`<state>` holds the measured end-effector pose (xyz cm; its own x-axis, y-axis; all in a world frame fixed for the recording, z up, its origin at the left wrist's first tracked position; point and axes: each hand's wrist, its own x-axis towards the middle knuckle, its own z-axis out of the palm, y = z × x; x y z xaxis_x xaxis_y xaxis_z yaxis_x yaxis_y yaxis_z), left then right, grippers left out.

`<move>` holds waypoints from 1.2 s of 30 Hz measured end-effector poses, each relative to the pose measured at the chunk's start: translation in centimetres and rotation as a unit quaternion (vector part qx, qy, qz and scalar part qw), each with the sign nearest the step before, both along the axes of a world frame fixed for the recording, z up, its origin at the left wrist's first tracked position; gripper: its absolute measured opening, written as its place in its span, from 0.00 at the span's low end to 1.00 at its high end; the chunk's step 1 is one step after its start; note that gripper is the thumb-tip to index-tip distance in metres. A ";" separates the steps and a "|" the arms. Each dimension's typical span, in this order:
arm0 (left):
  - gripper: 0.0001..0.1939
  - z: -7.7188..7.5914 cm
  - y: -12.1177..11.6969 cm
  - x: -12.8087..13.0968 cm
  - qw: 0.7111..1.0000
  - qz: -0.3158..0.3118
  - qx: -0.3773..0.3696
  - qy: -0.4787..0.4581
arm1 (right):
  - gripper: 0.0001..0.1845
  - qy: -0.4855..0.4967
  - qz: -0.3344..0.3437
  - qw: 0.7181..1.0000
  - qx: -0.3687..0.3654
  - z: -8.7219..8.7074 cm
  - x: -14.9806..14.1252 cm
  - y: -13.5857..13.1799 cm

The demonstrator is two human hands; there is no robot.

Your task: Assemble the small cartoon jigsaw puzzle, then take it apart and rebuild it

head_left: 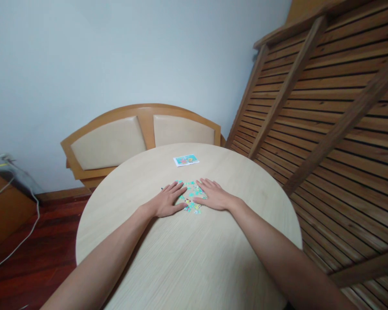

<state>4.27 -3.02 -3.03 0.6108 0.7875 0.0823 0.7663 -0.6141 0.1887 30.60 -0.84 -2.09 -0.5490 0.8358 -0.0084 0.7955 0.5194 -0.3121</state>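
On the table (194, 254), small coloured pieces (197, 209) are spread between and partly under the left hand (168, 200) and the right hand (216, 195). Both are laid palm-down, fingers parted, nothing seen gripped. Light, even pressure should be used, so no piece is bent.

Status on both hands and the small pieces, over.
Left hand open, palm down; right hand the same. Small colorful pieces spread on the table, mostly between them. Printed card lies beyond, apart from both hands.
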 end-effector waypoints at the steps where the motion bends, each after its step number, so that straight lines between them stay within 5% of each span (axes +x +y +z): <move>1: 0.39 -0.1 0.1 -0.1 1.000 0.008 -0.002 -0.004 | 0.53 -0.004 0.011 1.000 -0.006 -0.2 -0.5 -0.3; 8: 0.34 -0.3 1.3 -0.7 0.997 0.010 0.011 -0.078 | 0.49 0.009 0.086 0.996 -0.003 -0.2 -2.3 -1.4; 12: 0.31 -0.4 2.1 -1.9 0.993 0.066 0.028 -0.098 | 0.45 0.010 0.082 0.997 -0.008 -0.2 -2.0 -1.0; 19: 0.38 -0.9 2.3 -2.6 0.989 0.144 -0.007 -0.015 | 0.45 -0.024 -0.017 0.999 -0.024 -0.5 -1.1 0.0; 30: 0.43 -0.3 -0.5 1.7 0.997 0.073 -0.011 -0.003 | 0.37 -0.010 -0.169 0.985 0.036 -1.3 -0.7 1.9; 36: 0.44 -0.6 -0.8 3.0 0.996 0.088 0.008 -0.018 | 0.32 0.067 -0.025 0.997 0.036 -1.3 -1.4 2.8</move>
